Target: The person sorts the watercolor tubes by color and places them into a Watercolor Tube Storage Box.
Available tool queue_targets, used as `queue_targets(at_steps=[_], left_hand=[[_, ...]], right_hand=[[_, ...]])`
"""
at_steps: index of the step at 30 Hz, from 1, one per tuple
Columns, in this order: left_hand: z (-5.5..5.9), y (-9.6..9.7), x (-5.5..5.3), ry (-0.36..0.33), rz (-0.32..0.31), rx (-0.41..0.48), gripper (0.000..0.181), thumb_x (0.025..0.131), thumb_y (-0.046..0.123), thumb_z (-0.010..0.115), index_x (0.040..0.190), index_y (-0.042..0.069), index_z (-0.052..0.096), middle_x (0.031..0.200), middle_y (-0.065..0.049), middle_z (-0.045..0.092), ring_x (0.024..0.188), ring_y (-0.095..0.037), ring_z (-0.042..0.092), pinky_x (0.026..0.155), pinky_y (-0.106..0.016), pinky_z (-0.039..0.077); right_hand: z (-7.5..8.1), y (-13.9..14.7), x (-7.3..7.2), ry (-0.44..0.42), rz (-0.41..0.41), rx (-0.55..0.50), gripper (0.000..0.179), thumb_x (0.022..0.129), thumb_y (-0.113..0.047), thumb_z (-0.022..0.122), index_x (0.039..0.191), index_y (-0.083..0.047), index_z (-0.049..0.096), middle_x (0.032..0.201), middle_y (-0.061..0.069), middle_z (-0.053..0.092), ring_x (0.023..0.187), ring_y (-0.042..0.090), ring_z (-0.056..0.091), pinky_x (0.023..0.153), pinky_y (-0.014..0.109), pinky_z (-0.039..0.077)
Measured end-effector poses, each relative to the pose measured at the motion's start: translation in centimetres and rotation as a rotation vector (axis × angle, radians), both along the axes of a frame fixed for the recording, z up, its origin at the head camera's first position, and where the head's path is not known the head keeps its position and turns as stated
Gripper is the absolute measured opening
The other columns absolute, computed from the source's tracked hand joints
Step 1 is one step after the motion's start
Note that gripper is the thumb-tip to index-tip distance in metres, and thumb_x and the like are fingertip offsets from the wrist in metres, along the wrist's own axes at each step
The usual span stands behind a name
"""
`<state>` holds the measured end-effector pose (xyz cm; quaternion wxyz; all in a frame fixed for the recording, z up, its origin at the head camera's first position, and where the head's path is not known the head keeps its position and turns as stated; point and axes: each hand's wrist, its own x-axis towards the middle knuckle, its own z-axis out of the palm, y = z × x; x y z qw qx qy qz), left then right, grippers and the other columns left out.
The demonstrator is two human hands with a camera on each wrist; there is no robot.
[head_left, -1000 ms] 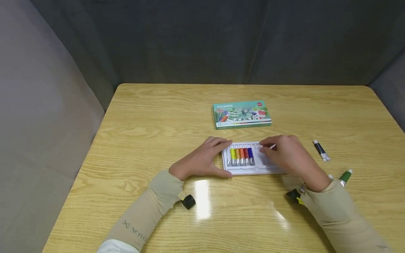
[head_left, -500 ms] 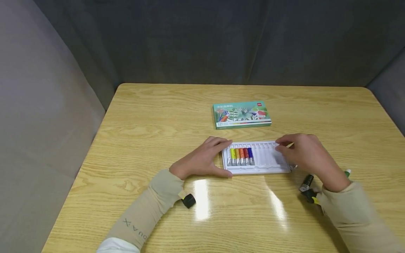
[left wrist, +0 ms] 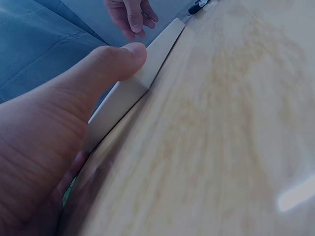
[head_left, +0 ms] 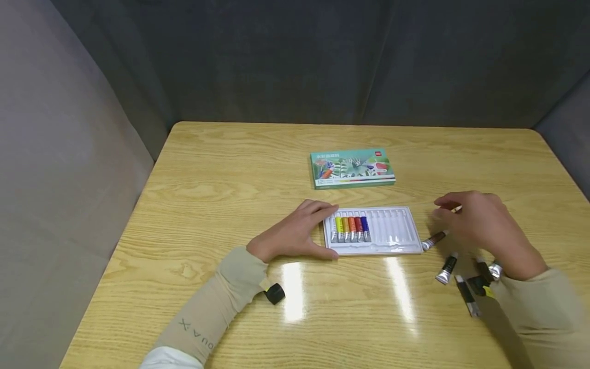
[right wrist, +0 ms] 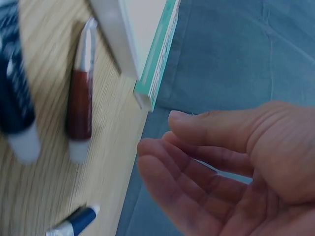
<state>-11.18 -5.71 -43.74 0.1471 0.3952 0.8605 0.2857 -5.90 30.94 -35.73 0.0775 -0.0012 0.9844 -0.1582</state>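
Note:
My left hand [head_left: 299,233] holds the left end of the white plastic tray [head_left: 369,249], thumb at the near edge and fingertips at the far one. In the left wrist view the thumb presses on the tray's side wall [left wrist: 165,44]. A row of paint tubes [head_left: 352,229], yellow through red to blue, fills the tray's left half; bare slots [head_left: 392,225] make up the right half. My right hand [head_left: 484,225] hovers right of the tray, fingers loosely curled with nothing between them. Under it lies a brown paint tube [right wrist: 81,105] beside a dark tube [right wrist: 17,98].
Behind the tray lies a green illustrated paint box [head_left: 352,168]. More loose tubes lie on the wooden table [head_left: 221,179] at the right, including a dark tube [head_left: 446,268] and a black tube [head_left: 467,296]. The right sleeve [head_left: 539,307] covers part of that area.
My right hand has moved right, from over the tray's slots to past its right end, uncovering the slots and the brown tube. The left hand and tray have stayed put.

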Motion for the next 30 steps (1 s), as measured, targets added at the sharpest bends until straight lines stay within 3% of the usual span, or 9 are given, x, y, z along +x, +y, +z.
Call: queue_targets(at_steps=[2,9,17,25,30], left_hand=[[0.0,0.0,0.0,-0.006,0.001,0.000,0.110,0.080,0.067,0.080,0.165,0.020,0.029,0.166,0.002,0.035,0.153,-0.015,0.030,0.126,-0.040,0.035],[0.0,-0.1,0.1,-0.014,-0.001,0.000,0.109,0.080,0.066,0.080,0.165,0.020,0.029,0.166,0.002,0.035,0.153,-0.015,0.030,0.126,-0.041,0.036],[0.0,-0.1,0.0,-0.007,0.001,-0.004,0.110,0.080,0.067,0.080,0.165,0.021,0.029,0.166,0.003,0.035,0.153,-0.015,0.031,0.126,-0.040,0.036],[-0.1,0.0,0.0,-0.002,0.001,-0.014,0.111,0.079,0.069,0.079,0.165,0.022,0.028,0.166,0.002,0.035,0.154,-0.015,0.030,0.126,-0.040,0.035],[-0.1,0.0,0.0,0.001,0.001,-0.013,0.111,0.079,0.069,0.079,0.165,0.022,0.028,0.167,0.003,0.034,0.154,-0.015,0.030,0.126,-0.040,0.035]], right_hand=[[-0.1,0.5,0.0,0.005,0.000,0.019,0.040,0.101,-0.027,0.063,0.128,0.001,0.069,0.118,0.026,0.073,0.102,0.045,0.066,0.075,0.050,0.051],[-0.6,2.9,-0.3,-0.012,0.022,0.081,0.039,0.100,-0.022,0.065,0.125,0.008,0.067,0.114,0.030,0.072,0.082,0.035,0.067,0.062,0.038,0.046],[-1.6,5.1,-0.8,-0.086,-0.009,0.093,0.047,0.098,-0.025,0.068,0.128,0.011,0.063,0.113,0.033,0.071,0.091,0.047,0.066,0.068,0.053,0.051],[-2.6,6.0,-0.8,-0.117,-0.051,0.065,0.058,0.093,-0.036,0.076,0.125,0.011,0.065,0.114,0.034,0.070,0.097,0.050,0.065,0.068,0.051,0.052],[-2.8,6.3,-0.9,-0.132,-0.042,0.054,0.053,0.094,-0.031,0.075,0.124,0.011,0.065,0.112,0.033,0.071,0.095,0.049,0.065,0.068,0.050,0.052]])
